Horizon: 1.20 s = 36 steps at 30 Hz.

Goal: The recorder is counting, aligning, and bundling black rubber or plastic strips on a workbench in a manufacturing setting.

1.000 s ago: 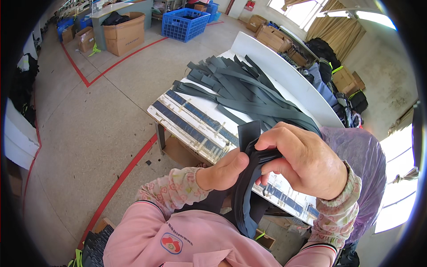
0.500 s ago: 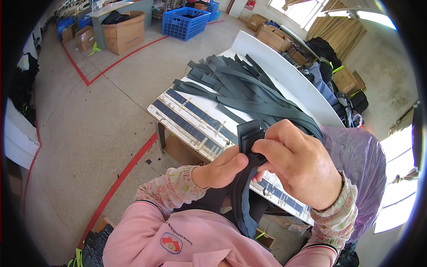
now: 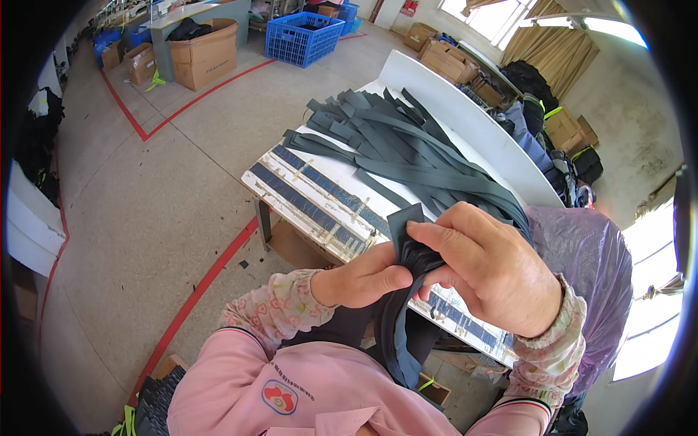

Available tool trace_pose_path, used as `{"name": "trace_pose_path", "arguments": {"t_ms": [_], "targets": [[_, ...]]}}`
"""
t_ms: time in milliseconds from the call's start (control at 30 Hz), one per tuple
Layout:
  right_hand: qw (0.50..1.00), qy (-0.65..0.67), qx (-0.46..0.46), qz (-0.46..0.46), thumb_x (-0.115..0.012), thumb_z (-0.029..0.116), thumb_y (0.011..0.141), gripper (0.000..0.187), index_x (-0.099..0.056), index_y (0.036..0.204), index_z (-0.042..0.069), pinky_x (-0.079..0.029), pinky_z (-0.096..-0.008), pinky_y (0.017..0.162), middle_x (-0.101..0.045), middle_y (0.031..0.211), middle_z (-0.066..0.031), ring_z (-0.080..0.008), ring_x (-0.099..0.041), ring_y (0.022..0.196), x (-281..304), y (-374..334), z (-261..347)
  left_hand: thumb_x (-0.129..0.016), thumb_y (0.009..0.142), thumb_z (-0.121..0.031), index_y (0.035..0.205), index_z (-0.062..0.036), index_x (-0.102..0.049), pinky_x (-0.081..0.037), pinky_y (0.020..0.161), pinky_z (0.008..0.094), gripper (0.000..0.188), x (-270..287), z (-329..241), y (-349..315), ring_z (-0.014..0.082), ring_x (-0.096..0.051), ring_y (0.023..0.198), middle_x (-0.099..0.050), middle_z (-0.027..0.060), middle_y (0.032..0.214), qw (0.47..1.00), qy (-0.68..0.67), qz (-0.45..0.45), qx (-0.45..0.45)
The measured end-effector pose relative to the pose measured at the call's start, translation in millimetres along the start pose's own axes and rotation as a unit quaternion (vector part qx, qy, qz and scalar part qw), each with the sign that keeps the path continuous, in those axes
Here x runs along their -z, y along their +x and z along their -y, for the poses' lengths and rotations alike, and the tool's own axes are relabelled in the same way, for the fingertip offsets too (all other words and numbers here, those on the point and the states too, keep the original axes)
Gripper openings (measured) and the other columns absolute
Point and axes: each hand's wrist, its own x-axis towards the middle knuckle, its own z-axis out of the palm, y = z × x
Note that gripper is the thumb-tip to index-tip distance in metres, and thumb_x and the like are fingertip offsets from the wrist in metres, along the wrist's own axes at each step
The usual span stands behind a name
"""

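Observation:
A bundle of dark grey fabric strips (image 3: 397, 320) hangs down from between my two hands, over the near edge of the table. My left hand (image 3: 363, 276) grips the bundle from the left, its thumb lying across the strips. From the right, my right hand (image 3: 494, 265) pinches the upper end, thumb and forefinger at one strip's flat square tip (image 3: 406, 218). Its other fingers curl below, partly hidden. Just beyond, a loose pile of similar strips (image 3: 407, 142) spreads over the white table (image 3: 298, 190).
A white upright panel (image 3: 472, 120) borders the table's far right side. To the right bulges a purple plastic bag (image 3: 582, 276). Across the floor stand a blue crate (image 3: 302, 42) and a cardboard box (image 3: 203, 54). Dark strips (image 3: 160, 403) lie at the lower left.
The strip ends between my fingers have shifted: several stacked tips showed before, now one flat tip stands out on top. My right thumb and forefinger have moved slightly.

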Motion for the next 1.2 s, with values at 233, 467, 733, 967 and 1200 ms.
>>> {"name": "trace_pose_path", "arguments": {"t_ms": [233,467,733,967,1200], "targets": [[1.000,0.000,0.000,0.028,-0.078,0.006,0.071,0.040,-0.062,0.108,0.001,-0.051,-0.0398,0.072,-0.055,0.097,-0.0140,-0.0340,-0.060,0.084,2,1,-1,-0.046,0.103,-0.051,0.123,0.0013,-0.051,-0.047,0.086,0.0278,0.057,-2,7,-5,0.0131,-0.056,0.096,-0.059,0.0065,0.105,0.999,-0.042,-0.031,0.014],[0.999,-0.005,0.027,0.026,-0.077,0.003,0.069,0.038,-0.058,0.103,0.001,-0.051,-0.0396,0.073,-0.055,0.097,-0.0140,-0.0347,-0.059,0.088,10,1,-9,-0.039,0.103,-0.056,0.137,0.0023,-0.041,-0.046,0.090,0.0275,0.068,-18,-8,1,0.0133,-0.057,0.100,-0.060,0.0081,0.110,0.996,-0.029,-0.065,0.046],[0.999,0.014,0.025,0.027,-0.078,0.014,0.073,0.041,-0.060,0.108,-0.001,-0.050,-0.0410,0.073,-0.057,0.095,-0.0160,-0.0371,-0.060,0.085,9,4,-6,-0.028,0.108,-0.048,0.145,0.0037,-0.036,-0.046,0.092,0.0283,0.064,-8,9,-2,0.0141,-0.058,0.105,-0.060,0.0099,0.116,0.995,-0.071,-0.072,-0.017],[0.998,-0.060,0.019,0.017,-0.074,0.006,0.072,0.051,-0.054,0.117,-0.004,-0.053,-0.0377,0.077,-0.055,0.096,-0.0144,-0.0328,-0.060,0.090,-6,2,-4,-0.019,0.110,-0.041,0.147,0.0066,-0.034,-0.036,0.111,0.0326,0.062,-21,-8,19,0.0203,-0.045,0.134,-0.040,0.0172,0.152,0.959,0.176,-0.196,-0.104],[0.994,-0.109,-0.019,0.005,-0.079,0.009,0.068,0.057,-0.057,0.120,-0.002,-0.052,-0.0404,0.074,-0.057,0.093,-0.0132,-0.0323,-0.061,0.085,-16,8,8,-0.015,0.105,-0.055,0.149,0.0026,-0.034,-0.041,0.101,0.0309,0.075,-19,-17,30,0.0159,-0.052,0.119,-0.049,0.0152,0.144,0.921,0.242,-0.283,-0.120]]}}
